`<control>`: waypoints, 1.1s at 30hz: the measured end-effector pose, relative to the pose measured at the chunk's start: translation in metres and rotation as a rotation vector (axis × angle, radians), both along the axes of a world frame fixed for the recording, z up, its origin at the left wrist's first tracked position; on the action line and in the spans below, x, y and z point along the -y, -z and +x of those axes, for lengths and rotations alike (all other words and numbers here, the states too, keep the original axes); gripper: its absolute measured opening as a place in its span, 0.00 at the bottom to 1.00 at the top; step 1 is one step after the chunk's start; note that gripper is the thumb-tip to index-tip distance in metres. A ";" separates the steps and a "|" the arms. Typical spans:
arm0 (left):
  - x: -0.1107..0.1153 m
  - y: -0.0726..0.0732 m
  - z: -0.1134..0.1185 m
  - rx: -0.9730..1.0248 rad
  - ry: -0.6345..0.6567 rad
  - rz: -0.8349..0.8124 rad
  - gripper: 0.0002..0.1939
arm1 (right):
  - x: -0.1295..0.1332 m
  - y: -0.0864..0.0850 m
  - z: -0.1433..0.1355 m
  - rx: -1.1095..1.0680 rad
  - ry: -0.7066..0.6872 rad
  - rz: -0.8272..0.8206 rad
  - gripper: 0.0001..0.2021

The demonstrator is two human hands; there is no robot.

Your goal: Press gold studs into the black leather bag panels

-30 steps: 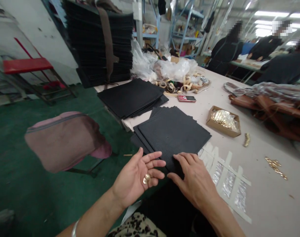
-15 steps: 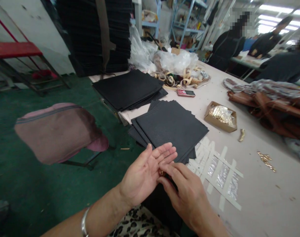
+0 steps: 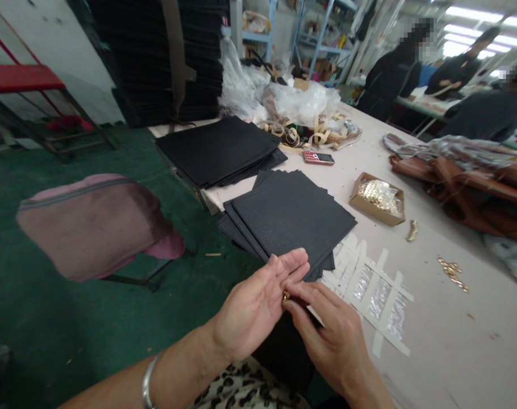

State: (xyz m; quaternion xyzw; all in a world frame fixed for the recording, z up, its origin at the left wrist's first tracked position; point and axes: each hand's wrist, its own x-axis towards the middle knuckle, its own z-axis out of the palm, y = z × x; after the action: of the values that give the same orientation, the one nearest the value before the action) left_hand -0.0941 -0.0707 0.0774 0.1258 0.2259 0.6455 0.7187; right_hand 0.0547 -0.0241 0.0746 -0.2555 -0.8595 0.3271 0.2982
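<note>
My left hand (image 3: pixel 254 309) is palm up with its fingers stretched out, in front of the near stack of black sheets (image 3: pixel 290 213). Against its palm edge, my right hand (image 3: pixel 330 329) pinches a small gold metal piece (image 3: pixel 286 296) between thumb and fingers. Part of the gold piece is hidden by the fingers. To the right lie taped clear packets (image 3: pixel 380 298). Beyond them are a cardboard box of gold pieces (image 3: pixel 378 199), a short gold row (image 3: pixel 412 230) and a small loose gold pile (image 3: pixel 453 272).
A larger black stack (image 3: pixel 220 150), a red phone (image 3: pixel 319 158), plastic bags (image 3: pixel 301 102) and brown straps (image 3: pixel 467 182) lie on the table (image 3: pixel 475 341). A cloth-covered chair (image 3: pixel 92 227) stands left. Several people (image 3: pixel 388 79) are at the back right.
Both hands have shifted slightly right, and more of the gold piece shows between them. The whole view has moved a little, with the table items appearing slightly further left.
</note>
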 end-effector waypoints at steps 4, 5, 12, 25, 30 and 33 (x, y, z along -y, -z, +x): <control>0.000 0.002 0.003 -0.012 -0.017 -0.029 0.23 | 0.002 0.006 0.002 0.009 0.024 -0.030 0.13; 0.000 0.003 0.005 -0.020 -0.026 -0.033 0.23 | 0.004 0.007 0.001 0.006 0.043 -0.028 0.14; 0.001 0.005 0.013 -0.109 -0.062 -0.013 0.25 | 0.017 0.010 -0.004 -0.039 0.154 -0.013 0.15; 0.007 0.012 0.011 -0.716 -0.002 -0.069 0.09 | 0.015 0.013 0.005 -0.009 0.225 0.223 0.15; 0.010 0.013 0.008 -0.783 -0.035 -0.153 0.11 | 0.019 0.013 0.002 0.017 0.206 0.351 0.15; 0.011 0.015 0.011 -0.647 -0.058 -0.221 0.15 | 0.019 0.016 0.000 0.020 0.239 0.392 0.12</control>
State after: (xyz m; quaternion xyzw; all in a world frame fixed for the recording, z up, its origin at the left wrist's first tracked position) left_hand -0.0835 -0.0818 0.0627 0.2390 0.5144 0.5640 0.6002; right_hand 0.0549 -0.0426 0.0582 -0.2960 -0.8731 0.1136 0.3703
